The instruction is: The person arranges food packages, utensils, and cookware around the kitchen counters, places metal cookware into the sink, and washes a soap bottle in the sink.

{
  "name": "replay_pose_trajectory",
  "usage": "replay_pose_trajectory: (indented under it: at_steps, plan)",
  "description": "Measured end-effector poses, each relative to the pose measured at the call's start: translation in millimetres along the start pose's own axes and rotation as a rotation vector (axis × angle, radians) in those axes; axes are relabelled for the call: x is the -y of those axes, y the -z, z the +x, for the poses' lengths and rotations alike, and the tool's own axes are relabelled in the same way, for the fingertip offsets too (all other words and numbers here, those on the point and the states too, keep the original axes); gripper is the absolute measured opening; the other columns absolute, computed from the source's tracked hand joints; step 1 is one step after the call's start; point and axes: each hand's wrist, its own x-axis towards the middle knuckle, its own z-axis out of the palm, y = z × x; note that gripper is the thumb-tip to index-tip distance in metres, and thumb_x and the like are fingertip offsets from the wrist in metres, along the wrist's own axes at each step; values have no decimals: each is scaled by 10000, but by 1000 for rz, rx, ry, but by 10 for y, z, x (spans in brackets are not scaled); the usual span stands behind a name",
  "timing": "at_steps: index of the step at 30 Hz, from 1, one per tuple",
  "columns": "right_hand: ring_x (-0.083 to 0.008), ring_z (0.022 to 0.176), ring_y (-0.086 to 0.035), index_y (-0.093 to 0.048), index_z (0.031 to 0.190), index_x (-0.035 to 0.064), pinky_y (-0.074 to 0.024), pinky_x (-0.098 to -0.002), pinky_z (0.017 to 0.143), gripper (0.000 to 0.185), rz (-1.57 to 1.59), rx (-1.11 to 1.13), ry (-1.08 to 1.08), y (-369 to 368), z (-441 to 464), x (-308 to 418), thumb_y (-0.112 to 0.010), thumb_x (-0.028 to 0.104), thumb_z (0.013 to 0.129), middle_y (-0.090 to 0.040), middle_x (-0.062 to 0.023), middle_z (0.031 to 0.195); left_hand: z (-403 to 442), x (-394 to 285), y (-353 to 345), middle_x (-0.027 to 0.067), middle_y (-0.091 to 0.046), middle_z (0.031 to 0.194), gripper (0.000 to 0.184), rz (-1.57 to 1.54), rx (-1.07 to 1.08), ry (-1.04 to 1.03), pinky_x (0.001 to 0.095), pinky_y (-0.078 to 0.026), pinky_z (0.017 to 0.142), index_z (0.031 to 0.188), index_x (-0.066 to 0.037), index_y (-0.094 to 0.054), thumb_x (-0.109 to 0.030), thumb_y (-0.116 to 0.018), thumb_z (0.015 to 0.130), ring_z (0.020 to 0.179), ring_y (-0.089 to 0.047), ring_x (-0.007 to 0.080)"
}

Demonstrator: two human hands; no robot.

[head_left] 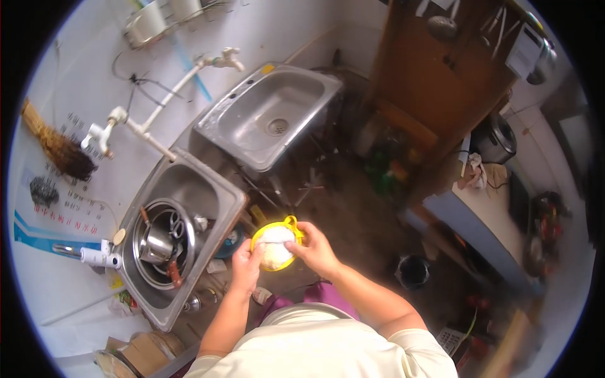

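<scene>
In front of my body I hold a small round yellow dish (256, 242) with a loop on its upper right rim. Inside it lies something whitish (276, 242), bright and too blurred to name. My left hand (247, 261) grips the lower left side, thumb over the rim. From the right, my right hand (315, 250) is closed round the edge beside the loop, its thumb reaching onto the white contents. The fingers under the dish are hidden. Nearest on the left is a steel sink (217, 183) with a large metal basin (140, 268) in it.
That basin holds a small pot (155, 244) and scissors (177, 223). A second steel sink (318, 82) stands beyond, with taps (101, 135) on the wall. To the right are a brown wooden cabinet (441, 82), a counter (488, 214) and a black bin (413, 271).
</scene>
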Motion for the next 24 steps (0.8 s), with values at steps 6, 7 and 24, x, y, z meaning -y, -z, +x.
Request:
replay_pose_trajectory:
  at_steps: [6,7,24]
  plan:
    - [-165,881,-597,-440,1167,-36,-502,-273,736,393,40,-237,-144,1148,-158,22,-608,31,818,-591,-132,1009,422,310,-1016,59,-606,963,220,-57,159,134,247,-440,786,1016,12,-555,-161,-566,881,869,-558,100]
    - [-168,883,-599,-444,1161,-42,-504,-275,748,384,89,-278,-142,1293,-161,-26,-603,27,818,-587,-138,1015,494,346,-1172,62,-605,975,231,-96,173,155,251,-442,793,1029,14,-552,-160,-568,879,878,-562,105]
    - [-217,799,-619,-473,1073,-61,-537,-286,715,255,299,-710,-240,3620,931,-394,-539,63,860,-584,-166,937,2446,1289,-2688,107,-580,1061,370,-213,276,532,328,-452,879,1125,19,-492,55,-559,763,978,-573,192]
